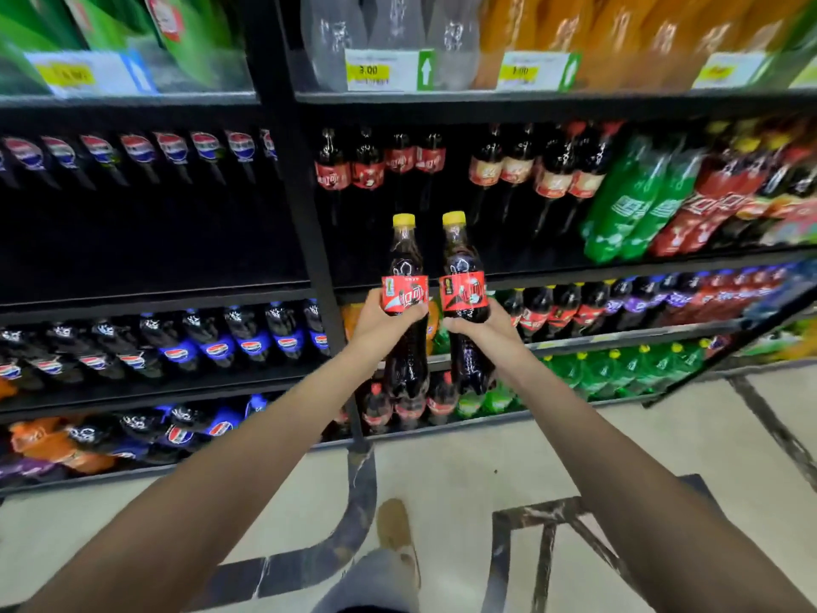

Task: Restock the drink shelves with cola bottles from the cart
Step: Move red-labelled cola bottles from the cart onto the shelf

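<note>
My left hand [379,319] grips a cola bottle [404,276] with a yellow cap and red label around its middle. My right hand [479,326] grips a second, matching cola bottle [463,276] beside it. Both bottles stand upright, side by side, held out in front of the black drink shelves [305,201]. Behind them, the middle shelf holds a row of red-label cola bottles [367,170] at the back, with dark free space in front. The cart is not in view.
Blue-label cola bottles [247,342] fill the left bays. Green soda bottles [628,205] and more red-label bottles sit to the right. Price tags [380,70] hang on the top shelf edge. Pale floor with dark inlay [353,502] lies below, and my shoe [395,530] is on it.
</note>
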Demonstrator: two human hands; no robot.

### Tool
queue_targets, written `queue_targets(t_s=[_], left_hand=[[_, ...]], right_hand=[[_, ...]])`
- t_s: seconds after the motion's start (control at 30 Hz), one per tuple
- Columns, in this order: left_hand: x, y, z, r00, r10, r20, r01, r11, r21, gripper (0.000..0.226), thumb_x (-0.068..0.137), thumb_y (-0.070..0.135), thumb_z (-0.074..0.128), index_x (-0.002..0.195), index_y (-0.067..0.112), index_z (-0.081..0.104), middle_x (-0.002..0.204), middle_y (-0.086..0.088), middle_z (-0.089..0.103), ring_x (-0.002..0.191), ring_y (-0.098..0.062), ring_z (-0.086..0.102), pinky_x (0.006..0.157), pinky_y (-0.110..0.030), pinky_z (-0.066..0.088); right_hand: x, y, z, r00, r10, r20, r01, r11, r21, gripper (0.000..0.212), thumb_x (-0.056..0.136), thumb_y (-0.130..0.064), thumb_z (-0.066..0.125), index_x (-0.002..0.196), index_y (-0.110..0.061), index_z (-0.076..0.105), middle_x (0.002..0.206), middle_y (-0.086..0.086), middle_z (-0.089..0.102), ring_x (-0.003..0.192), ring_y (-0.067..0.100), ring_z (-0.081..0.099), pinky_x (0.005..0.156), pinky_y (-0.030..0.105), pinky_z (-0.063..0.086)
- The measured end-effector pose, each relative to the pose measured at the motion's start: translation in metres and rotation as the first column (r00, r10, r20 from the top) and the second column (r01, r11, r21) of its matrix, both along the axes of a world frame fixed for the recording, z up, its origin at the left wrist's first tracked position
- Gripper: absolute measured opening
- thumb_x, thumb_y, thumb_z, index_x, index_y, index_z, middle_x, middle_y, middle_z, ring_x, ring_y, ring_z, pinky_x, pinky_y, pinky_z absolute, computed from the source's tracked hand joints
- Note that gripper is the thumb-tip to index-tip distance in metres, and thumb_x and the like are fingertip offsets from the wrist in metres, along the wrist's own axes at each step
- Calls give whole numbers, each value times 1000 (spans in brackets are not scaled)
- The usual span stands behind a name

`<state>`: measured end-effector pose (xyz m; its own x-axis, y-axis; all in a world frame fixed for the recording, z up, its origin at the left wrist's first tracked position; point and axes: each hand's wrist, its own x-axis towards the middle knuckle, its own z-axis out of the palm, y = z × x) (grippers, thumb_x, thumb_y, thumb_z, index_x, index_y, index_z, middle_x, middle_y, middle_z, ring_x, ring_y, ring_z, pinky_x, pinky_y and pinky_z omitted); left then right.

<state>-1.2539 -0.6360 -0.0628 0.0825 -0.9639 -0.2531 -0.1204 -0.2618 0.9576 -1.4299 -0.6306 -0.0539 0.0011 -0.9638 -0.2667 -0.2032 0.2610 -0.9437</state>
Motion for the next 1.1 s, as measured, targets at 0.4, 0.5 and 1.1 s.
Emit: queue_targets(t_s=[0.4,0.5,1.1], left_hand=[[6,-163,15,999,32,21,-27,979,-201,55,85,21,73,132,19,43,104,16,58,89,13,54,71,-3,42],[11,-181,10,998,7,66,8,974,-225,60,85,20,73,136,18,41,107,17,58,89,18,53,71,3,39],[10,-204,-27,992,-92,81,109,965,-237,80,87,16,70,150,13,20,139,6,39,123,1,39,90,4,31]], right_hand=[[32,-165,7,995,-58,82,70,986,-149,57,79,-14,79,127,-16,50,105,-15,61,90,-12,56,64,-2,40],[33,-186,4,996,-40,83,55,981,-184,62,78,-9,79,132,-17,48,107,-16,61,91,-13,57,71,1,43],[22,-228,-36,998,57,30,-50,977,-208,78,81,-11,76,145,-18,31,125,-9,56,112,-5,54,92,12,44]])
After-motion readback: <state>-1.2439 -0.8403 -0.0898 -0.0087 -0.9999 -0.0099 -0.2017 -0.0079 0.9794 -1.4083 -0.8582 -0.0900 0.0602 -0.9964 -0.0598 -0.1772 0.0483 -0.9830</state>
